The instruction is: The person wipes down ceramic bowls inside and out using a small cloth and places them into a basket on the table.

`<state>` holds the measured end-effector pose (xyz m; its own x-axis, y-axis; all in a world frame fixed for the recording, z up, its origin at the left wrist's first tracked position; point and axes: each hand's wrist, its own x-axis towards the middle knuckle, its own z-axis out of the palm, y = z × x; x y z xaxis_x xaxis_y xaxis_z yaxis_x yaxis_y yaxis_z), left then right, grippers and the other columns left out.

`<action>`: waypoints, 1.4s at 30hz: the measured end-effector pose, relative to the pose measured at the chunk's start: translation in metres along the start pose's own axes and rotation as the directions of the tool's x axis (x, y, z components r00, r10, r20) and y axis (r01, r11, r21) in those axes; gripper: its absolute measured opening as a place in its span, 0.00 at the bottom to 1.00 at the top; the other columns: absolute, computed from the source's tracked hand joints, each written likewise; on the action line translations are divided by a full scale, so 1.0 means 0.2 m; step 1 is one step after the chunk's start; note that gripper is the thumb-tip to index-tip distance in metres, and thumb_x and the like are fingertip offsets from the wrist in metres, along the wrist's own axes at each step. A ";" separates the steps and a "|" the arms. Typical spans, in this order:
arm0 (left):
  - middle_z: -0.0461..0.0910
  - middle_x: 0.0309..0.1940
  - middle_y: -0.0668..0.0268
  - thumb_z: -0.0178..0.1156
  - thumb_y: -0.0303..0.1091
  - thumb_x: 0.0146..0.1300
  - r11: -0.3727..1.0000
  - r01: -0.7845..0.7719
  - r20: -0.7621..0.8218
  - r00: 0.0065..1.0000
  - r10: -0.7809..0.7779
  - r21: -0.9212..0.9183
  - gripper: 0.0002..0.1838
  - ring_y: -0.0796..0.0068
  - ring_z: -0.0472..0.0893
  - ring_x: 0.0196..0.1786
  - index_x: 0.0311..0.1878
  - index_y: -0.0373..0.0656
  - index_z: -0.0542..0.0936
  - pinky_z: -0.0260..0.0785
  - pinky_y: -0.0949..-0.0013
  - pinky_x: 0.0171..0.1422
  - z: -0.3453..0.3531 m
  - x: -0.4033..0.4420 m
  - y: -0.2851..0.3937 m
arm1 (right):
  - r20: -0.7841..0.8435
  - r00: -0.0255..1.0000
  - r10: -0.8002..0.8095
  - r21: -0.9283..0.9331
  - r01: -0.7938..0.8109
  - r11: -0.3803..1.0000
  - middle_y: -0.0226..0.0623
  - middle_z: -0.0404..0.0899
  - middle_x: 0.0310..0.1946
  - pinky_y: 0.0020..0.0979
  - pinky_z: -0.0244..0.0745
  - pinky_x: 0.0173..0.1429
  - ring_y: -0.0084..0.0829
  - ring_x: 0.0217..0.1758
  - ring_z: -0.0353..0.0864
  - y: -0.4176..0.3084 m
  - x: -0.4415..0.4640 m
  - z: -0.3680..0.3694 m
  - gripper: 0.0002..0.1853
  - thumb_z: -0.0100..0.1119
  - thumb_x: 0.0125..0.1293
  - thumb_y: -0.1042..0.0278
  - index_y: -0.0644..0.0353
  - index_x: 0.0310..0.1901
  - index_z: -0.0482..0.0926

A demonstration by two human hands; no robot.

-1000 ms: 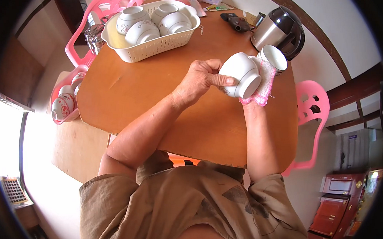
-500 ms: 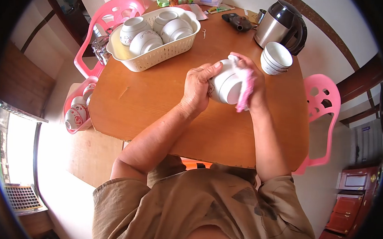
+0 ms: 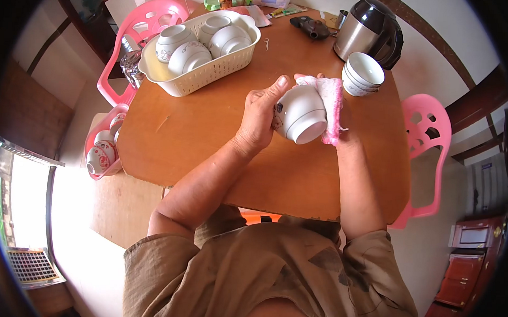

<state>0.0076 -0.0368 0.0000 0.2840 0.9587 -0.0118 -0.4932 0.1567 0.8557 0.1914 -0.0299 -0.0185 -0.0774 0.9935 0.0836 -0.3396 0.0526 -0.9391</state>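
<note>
Left grip [image 3: 258, 116], part-closed, supports the tilted bowl [image 3: 302, 114]; right grip [image 3: 348, 120], curved behind the cloth [image 3: 332, 107], holds it bowl-side, where even pressure is advisable.

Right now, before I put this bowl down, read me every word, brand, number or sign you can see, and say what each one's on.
No text can be read for certain.
Green package and red-lidded jar: too small.
Tube: too small.
Gridded sheet: too blurred.
Kettle: no lettering discernible.
Held bowl: floral pattern, no lettering discernible.
</note>
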 end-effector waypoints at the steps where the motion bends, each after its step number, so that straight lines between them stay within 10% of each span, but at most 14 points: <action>1: 0.81 0.26 0.66 0.59 0.50 0.71 0.997 0.026 -0.005 1.000 -0.027 -0.072 0.23 0.78 0.77 0.28 0.32 0.37 0.82 0.69 0.72 0.33 0.03 0.00 0.01 | -0.037 0.999 0.032 0.138 -0.026 0.990 0.39 0.83 0.52 0.27 0.75 0.57 0.26 0.51 0.81 0.03 0.01 0.00 0.26 0.50 0.75 0.50 0.68 0.57 0.80; 8: 0.83 0.27 0.62 0.68 0.39 0.63 0.995 0.024 0.093 0.996 -0.015 -0.095 0.15 0.74 0.80 0.29 0.32 0.35 0.84 0.74 0.70 0.37 -0.05 0.06 -0.06 | -0.315 0.811 -0.493 -0.561 0.259 0.786 0.33 0.83 0.33 0.29 0.78 0.43 0.26 0.36 0.81 0.06 0.02 0.00 0.04 0.62 0.65 0.71 0.62 0.38 0.82; 18: 0.83 0.29 0.64 0.65 0.39 0.66 0.988 -0.091 0.006 0.996 0.093 -0.123 0.14 0.78 0.78 0.29 0.36 0.35 0.85 0.71 0.72 0.36 -0.09 0.07 -0.04 | 0.398 0.627 -0.670 -0.770 0.625 0.128 0.38 0.78 0.46 0.33 0.73 0.58 0.36 0.54 0.78 -0.07 -0.09 0.28 0.17 0.71 0.59 0.67 0.60 0.48 0.80; 22: 0.84 0.30 0.63 0.64 0.40 0.66 0.992 -0.092 0.004 0.996 0.092 -0.081 0.15 0.77 0.79 0.30 0.38 0.34 0.85 0.72 0.72 0.37 -0.05 0.03 0.01 | 0.110 0.863 -0.493 -0.515 0.474 0.714 0.34 0.78 0.49 0.33 0.75 0.59 0.29 0.56 0.77 -0.10 -0.07 0.24 0.20 0.72 0.59 0.67 0.62 0.51 0.79; 23: 0.84 0.31 0.62 0.64 0.40 0.66 0.995 -0.091 0.016 0.996 0.091 -0.035 0.16 0.77 0.80 0.31 0.38 0.33 0.85 0.72 0.72 0.37 -0.06 0.02 0.02 | -0.029 0.987 -0.158 -0.202 0.149 0.968 0.35 0.78 0.50 0.29 0.77 0.56 0.28 0.52 0.79 -0.14 -0.10 0.23 0.20 0.71 0.62 0.67 0.64 0.53 0.78; 30: 0.84 0.35 0.59 0.63 0.43 0.66 0.988 0.017 0.214 0.977 0.016 -0.151 0.17 0.70 0.83 0.37 0.41 0.34 0.83 0.76 0.68 0.46 -0.12 0.06 0.02 | -0.134 0.984 -0.114 0.231 0.143 0.963 0.34 0.82 0.39 0.25 0.78 0.48 0.24 0.43 0.81 -0.03 -0.03 0.10 0.19 0.69 0.66 0.63 0.68 0.52 0.80; 37: 0.84 0.46 0.60 0.58 0.42 0.71 0.844 0.256 0.081 0.965 -0.248 -0.471 0.17 0.65 0.83 0.50 0.50 0.38 0.81 0.75 0.59 0.61 -0.09 0.10 -0.06 | -0.443 0.845 -0.300 -0.114 0.279 0.954 0.26 0.77 0.30 0.21 0.71 0.37 0.15 0.32 0.73 0.00 -0.05 0.17 0.09 0.65 0.69 0.68 0.63 0.34 0.78; 42: 0.84 0.49 0.57 0.55 0.43 0.74 0.823 0.199 0.054 0.978 -0.202 -0.532 0.18 0.62 0.82 0.51 0.52 0.37 0.80 0.74 0.57 0.63 -0.14 0.15 -0.06 | -0.255 0.856 -0.449 -0.196 0.409 0.891 0.31 0.82 0.39 0.21 0.73 0.48 0.18 0.40 0.77 -0.06 -0.09 0.19 0.08 0.62 0.71 0.69 0.66 0.41 0.82</action>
<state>-0.0006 -0.0033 -0.0249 0.4215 0.8932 -0.1567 -0.7870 0.4461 0.4262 0.1621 -0.0525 0.0033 0.3251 0.8529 0.4085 -0.1503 0.4731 -0.8681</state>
